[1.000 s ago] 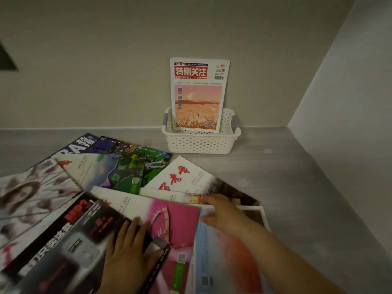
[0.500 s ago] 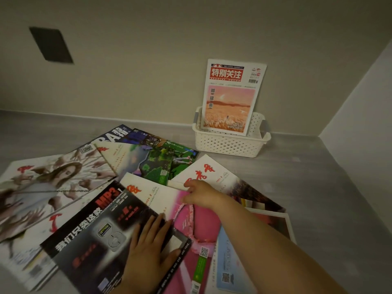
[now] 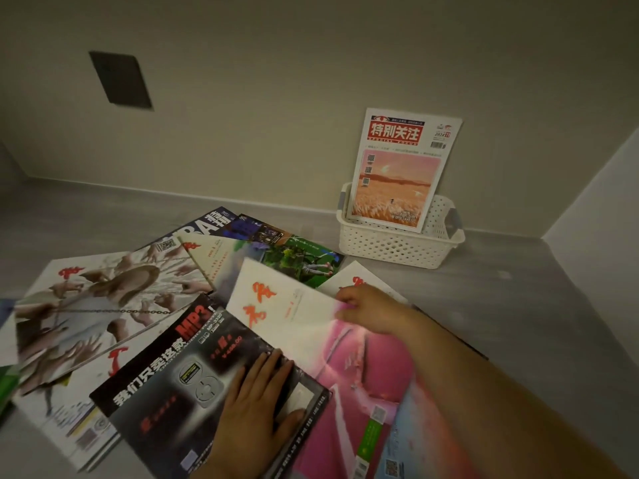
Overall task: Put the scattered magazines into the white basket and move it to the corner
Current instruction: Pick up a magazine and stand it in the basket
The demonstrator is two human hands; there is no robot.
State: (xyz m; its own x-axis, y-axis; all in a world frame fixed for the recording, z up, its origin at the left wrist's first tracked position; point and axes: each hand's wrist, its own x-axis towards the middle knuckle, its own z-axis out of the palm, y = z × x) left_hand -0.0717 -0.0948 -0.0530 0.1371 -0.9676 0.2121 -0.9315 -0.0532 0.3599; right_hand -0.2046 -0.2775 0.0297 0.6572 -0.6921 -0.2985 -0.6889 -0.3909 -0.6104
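A white perforated basket stands by the back wall with one magazine upright in it, showing an orange field cover. Several magazines lie fanned over the grey surface. My right hand grips the top edge of a pink and white magazine, whose top is raised off the pile. My left hand lies flat, fingers spread, on a black MP3 magazine that overlaps the pink one's left side. A magazine with a girl and many hands lies at the left.
A green-covered magazine and a dark blue one lie behind the pile. The room corner is to the right of the basket, with bare grey surface in front of it. A dark panel is on the back wall.
The view has swung left. My right hand has closed on the pink magazine's top edge and raised it. My left hand stays pressed on the black magazine.
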